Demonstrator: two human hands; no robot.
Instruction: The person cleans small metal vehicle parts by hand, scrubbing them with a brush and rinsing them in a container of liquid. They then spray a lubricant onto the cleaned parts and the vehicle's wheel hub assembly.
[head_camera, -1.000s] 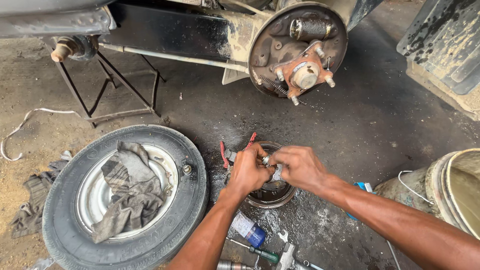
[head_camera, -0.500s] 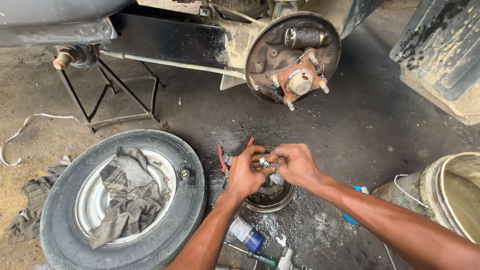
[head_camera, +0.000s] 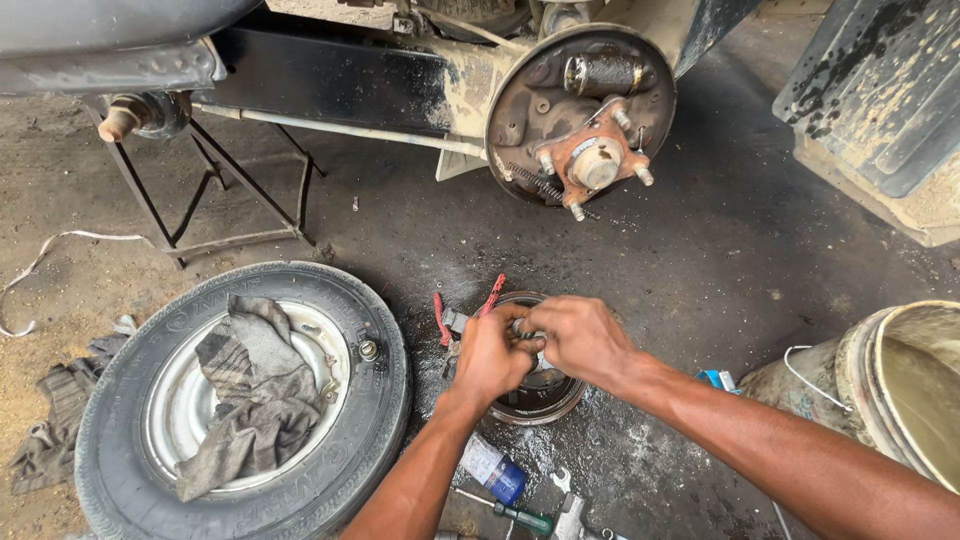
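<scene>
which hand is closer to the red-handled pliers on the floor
Left. The left hand sits right beside the pliers, just below them. The right hand is farther off, on the far side of the left one.

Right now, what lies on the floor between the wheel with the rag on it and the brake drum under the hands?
In the head view, red-handled pliers lie between the wheel and the brake drum, on dark wet floor.

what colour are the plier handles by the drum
Red. The pliers lie beside the drum, just left of the left hand; the head view shows them.
</scene>
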